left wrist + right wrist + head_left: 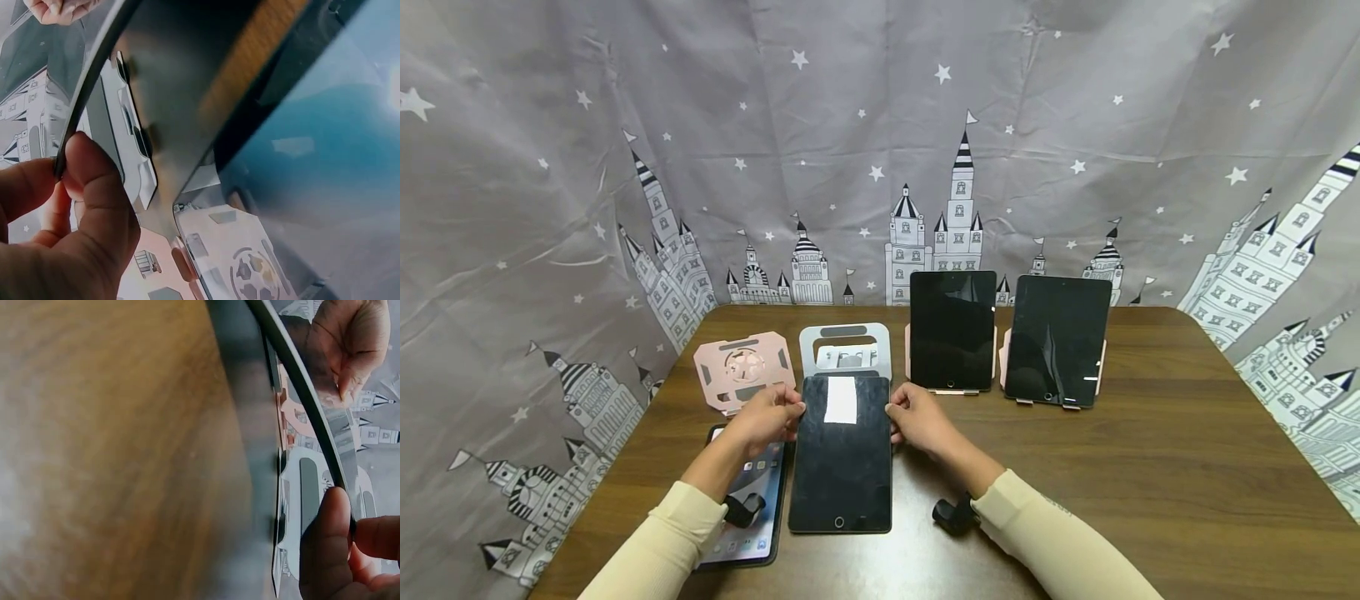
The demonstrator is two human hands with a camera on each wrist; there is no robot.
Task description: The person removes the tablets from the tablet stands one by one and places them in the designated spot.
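Observation:
Between both hands is a black tablet (841, 467) with its dark screen facing up and its home button at the near end. My left hand (769, 417) pinches its left edge near the far end, thumb on the screen side. On the opposite edge, my right hand (917, 417) pinches it the same way. Just beyond the tablet's far end stands a light blue-white tablet stand (846, 342), its lower part hidden. In the left wrist view the tablet edge (84, 94) runs between thumb and fingers; the right wrist view shows its other edge (306, 387) likewise pinched.
A lit tablet (760, 508) lies on the table under my left forearm. Behind it, at the left, stands a pink tablet stand (743, 368). Two black tablets, one nearer the middle (952, 333) and one further right (1057, 342), lean on pink stands. A patterned curtain (880, 150) hangs behind.

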